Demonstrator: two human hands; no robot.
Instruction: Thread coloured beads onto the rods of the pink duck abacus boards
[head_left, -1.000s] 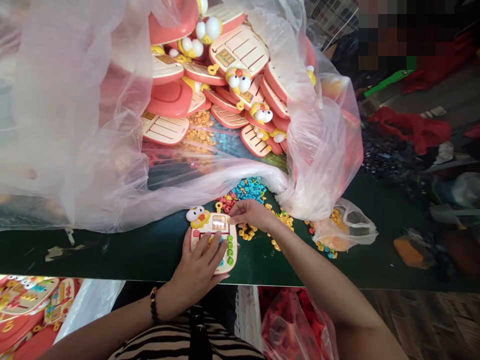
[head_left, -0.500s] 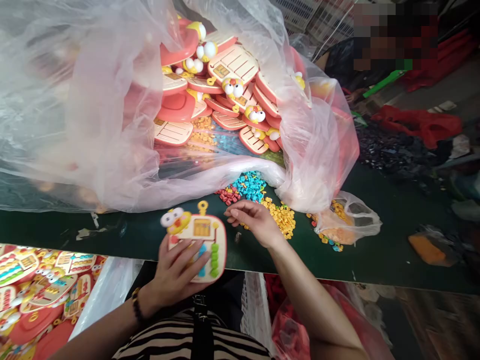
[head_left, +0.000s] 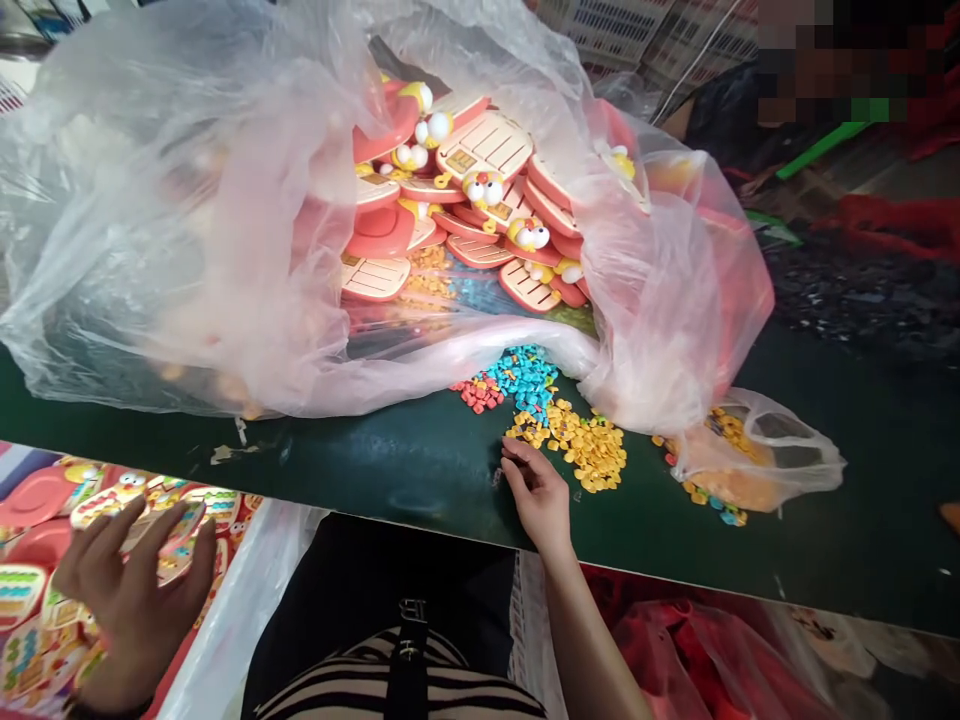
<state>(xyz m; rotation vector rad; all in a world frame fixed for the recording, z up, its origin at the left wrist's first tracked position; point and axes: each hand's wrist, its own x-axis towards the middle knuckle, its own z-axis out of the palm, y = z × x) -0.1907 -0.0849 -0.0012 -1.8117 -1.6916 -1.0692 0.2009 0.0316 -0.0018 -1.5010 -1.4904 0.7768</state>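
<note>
My left hand (head_left: 139,590) is at the lower left with its fingers spread, above a pile of duck-faced toy boards (head_left: 41,590) fitted with coloured beads. Nothing shows in its grasp. At the table's middle, my right hand (head_left: 541,495) has its fingers loosely bent and the thumb a little apart, with nothing visible between them. Its fingertips are beside a heap of small yellow beads (head_left: 596,450). Blue beads (head_left: 525,378) and red beads (head_left: 478,394) lie just behind.
A large clear plastic bag (head_left: 292,370) on the dark green table (head_left: 390,455) holds several red-and-cream toy boards (head_left: 484,145) with bare slots. A small plastic bag (head_left: 795,470) with beads sits at right. Beyond it, a person (head_left: 720,110) is by a green strip.
My left hand has carried the beaded toy board from the table's front edge down left to the pile and let go. My right hand stays near the yellow beads; the view has shifted.
</note>
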